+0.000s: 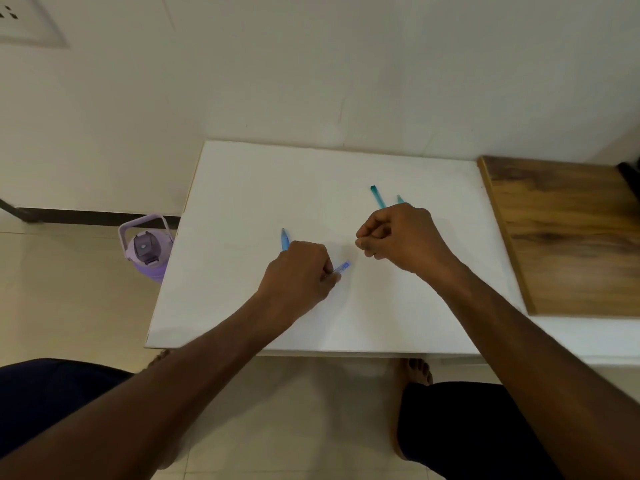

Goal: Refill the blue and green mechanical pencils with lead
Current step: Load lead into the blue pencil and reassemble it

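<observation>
Right, head view, the only one I've got. My left hand [298,271] is curled round the blue pencil [284,239]: its tip pokes out beyond the knuckles, and a small bluish-purple tube [342,267], prob. the lead case, sticks out at the thumb side, pinched there too as far as I can tell. My right hand [401,237] hovers w/ fingers bunched to the thumb, as if nipping a lead, but I can't see any lead, too thin to make out. Behind it the green pencil [378,197] lies on the white worktop [242,188], part hidden by the knuckles; a second greenish tip [400,199] shows just beside it, can't say if that's a separate piece.

Handling, my guess: pencils are light, stiff plastic, a bit slick, so best held mid-barrel. Leads are v. brittle; pinch near the end going in, no side load.

Also around: wooden board [568,230] to the right, purple bottle [147,247] on the floor at left.
</observation>
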